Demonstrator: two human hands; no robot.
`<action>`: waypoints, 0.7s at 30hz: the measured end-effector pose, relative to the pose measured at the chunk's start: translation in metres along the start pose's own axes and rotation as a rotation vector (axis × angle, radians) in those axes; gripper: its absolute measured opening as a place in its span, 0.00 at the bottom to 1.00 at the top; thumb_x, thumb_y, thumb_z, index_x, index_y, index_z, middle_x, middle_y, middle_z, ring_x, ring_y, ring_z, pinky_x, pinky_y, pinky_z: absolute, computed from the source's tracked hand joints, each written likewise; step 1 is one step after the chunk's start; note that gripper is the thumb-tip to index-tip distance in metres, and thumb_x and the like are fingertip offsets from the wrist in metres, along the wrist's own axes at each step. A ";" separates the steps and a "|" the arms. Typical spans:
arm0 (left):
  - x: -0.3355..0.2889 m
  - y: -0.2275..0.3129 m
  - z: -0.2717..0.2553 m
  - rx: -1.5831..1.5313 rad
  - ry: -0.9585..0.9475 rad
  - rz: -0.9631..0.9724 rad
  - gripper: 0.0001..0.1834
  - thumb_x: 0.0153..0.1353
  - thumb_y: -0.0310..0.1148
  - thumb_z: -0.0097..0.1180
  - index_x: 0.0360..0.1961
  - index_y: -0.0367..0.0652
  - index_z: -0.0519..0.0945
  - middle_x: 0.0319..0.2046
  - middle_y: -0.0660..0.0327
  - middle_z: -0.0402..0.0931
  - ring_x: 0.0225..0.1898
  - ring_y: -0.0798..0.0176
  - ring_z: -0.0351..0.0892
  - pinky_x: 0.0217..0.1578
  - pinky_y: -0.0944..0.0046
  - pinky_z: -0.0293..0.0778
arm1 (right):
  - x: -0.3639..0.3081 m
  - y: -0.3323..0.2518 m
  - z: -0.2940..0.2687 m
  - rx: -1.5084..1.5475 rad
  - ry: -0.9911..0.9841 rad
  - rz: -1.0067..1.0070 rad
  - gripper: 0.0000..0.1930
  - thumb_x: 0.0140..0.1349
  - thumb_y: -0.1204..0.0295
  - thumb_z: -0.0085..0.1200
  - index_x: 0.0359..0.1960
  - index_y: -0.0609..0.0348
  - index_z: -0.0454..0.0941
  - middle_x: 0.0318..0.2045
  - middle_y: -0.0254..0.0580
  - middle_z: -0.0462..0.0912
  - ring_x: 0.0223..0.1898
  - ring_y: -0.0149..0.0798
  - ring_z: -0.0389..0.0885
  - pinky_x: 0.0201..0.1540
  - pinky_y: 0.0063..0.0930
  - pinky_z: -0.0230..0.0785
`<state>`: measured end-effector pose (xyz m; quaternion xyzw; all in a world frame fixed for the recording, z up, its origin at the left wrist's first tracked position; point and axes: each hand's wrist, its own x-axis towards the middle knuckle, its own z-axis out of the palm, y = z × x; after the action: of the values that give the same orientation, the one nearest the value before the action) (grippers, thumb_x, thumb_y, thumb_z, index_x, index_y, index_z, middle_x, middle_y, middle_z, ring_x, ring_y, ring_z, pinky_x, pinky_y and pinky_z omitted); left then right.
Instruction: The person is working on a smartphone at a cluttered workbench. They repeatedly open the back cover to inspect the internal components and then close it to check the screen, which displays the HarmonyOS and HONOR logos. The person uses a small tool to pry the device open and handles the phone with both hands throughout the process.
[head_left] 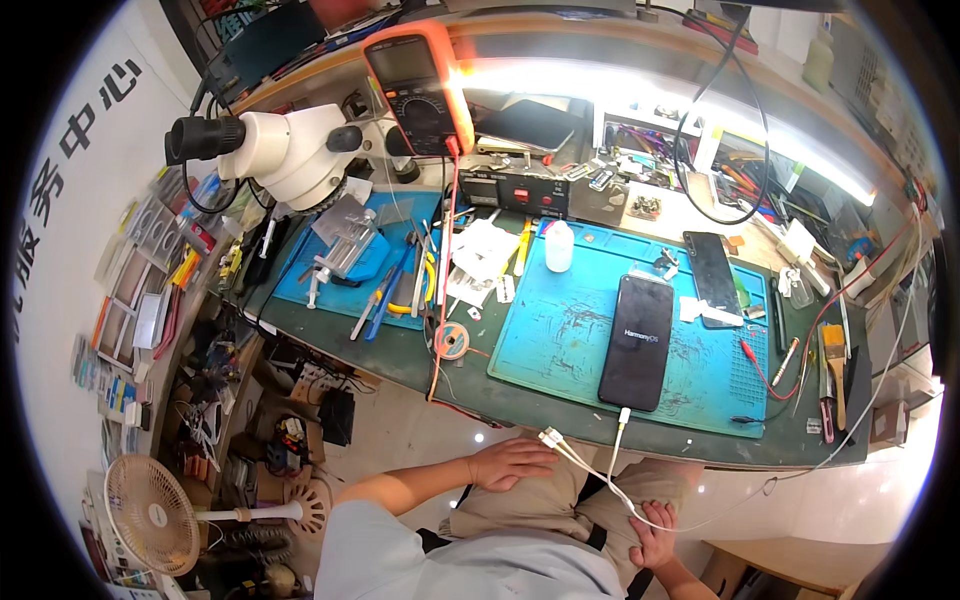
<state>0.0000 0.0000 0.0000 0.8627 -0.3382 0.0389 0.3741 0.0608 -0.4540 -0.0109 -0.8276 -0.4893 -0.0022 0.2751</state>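
Observation:
My left hand [512, 463] lies flat on my left thigh, fingers stretched out and holding nothing. On the other thigh rests my right hand [655, 535], its fingers apart and slightly bent. A white multi-headed charging cable [598, 475] runs over my lap and passes by the right hand's fingers. One of its plugs goes into the bottom of a black smartphone [637, 345], whose dark screen shows small white lettering. The phone lies on a blue work mat [545, 330]. The cable's loose plugs [550, 437] hang past the bench edge, near my left fingertips.
Right of the phone lies a dark phone panel [712, 275], and a brush [834, 370] farther right. A white bottle [559, 246] stands behind. An orange multimeter [420, 90], a microscope [285, 150], pliers [428, 280] and a solder spool [452, 341] are leftward. A fan [152, 513] stands lower left.

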 end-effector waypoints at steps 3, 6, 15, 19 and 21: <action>-0.007 0.003 -0.005 0.047 0.069 0.018 0.34 0.51 0.24 0.48 0.64 0.46 0.74 0.67 0.54 0.68 0.66 0.46 0.67 0.67 0.45 0.61 | 0.000 0.000 0.003 0.009 0.006 0.013 0.29 0.63 0.46 0.38 0.51 0.55 0.80 0.60 0.58 0.74 0.63 0.61 0.69 0.68 0.64 0.49; -0.021 -0.001 0.003 0.064 0.144 -0.022 0.32 0.53 0.25 0.45 0.64 0.45 0.74 0.66 0.53 0.68 0.66 0.46 0.66 0.67 0.46 0.62 | 0.002 -0.009 -0.002 -0.006 -0.019 0.040 0.29 0.63 0.47 0.39 0.51 0.55 0.80 0.60 0.57 0.74 0.63 0.61 0.68 0.68 0.64 0.49; -0.021 -0.003 0.003 0.086 0.128 -0.034 0.35 0.55 0.28 0.44 0.68 0.41 0.70 0.70 0.53 0.63 0.71 0.45 0.60 0.70 0.43 0.57 | -0.001 -0.016 -0.005 -0.064 -0.017 0.104 0.26 0.58 0.50 0.45 0.50 0.53 0.80 0.59 0.54 0.75 0.62 0.59 0.70 0.67 0.62 0.51; -0.007 -0.017 -0.008 0.078 -0.051 0.146 0.37 0.55 0.31 0.44 0.71 0.43 0.66 0.73 0.53 0.58 0.74 0.46 0.55 0.71 0.40 0.51 | -0.007 -0.012 0.000 -0.074 -0.020 0.129 0.26 0.58 0.50 0.45 0.50 0.53 0.80 0.59 0.54 0.74 0.61 0.59 0.70 0.67 0.62 0.51; -0.004 -0.028 -0.012 0.092 -0.136 0.226 0.38 0.55 0.33 0.44 0.71 0.43 0.65 0.74 0.52 0.56 0.74 0.47 0.55 0.71 0.41 0.51 | -0.004 -0.012 -0.001 -0.075 -0.021 0.121 0.26 0.58 0.50 0.45 0.51 0.53 0.80 0.59 0.54 0.74 0.61 0.59 0.70 0.67 0.62 0.51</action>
<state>0.0164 0.0241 -0.0105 0.8360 -0.4556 0.0375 0.3035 0.0493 -0.4531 -0.0061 -0.8654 -0.4409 0.0049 0.2381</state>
